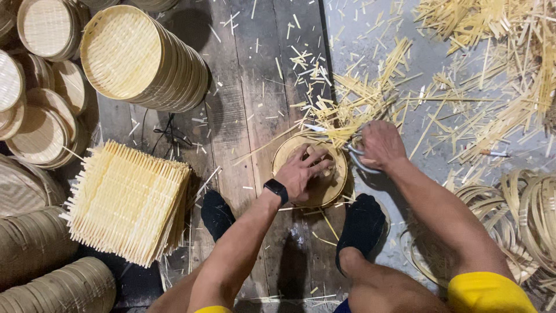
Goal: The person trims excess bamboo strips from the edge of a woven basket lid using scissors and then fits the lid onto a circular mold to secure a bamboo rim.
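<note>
1. My left hand (302,172) lies flat, fingers spread, pressing on the round bamboo tray (315,174) on the floor between my feet.
2. My right hand (379,145) is closed around shears (354,156) at the tray's far right rim.
3. Offcut strips (359,104) pile just beyond.
4. Square woven mats (127,203) stack at near left; finished round trays (145,58) far left.
5. Bamboo hoops (521,214) crowd my right.

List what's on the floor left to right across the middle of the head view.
Stack of square woven mats → left hand pressing the round bamboo tray → right hand gripping shears → bamboo hoops.
</note>
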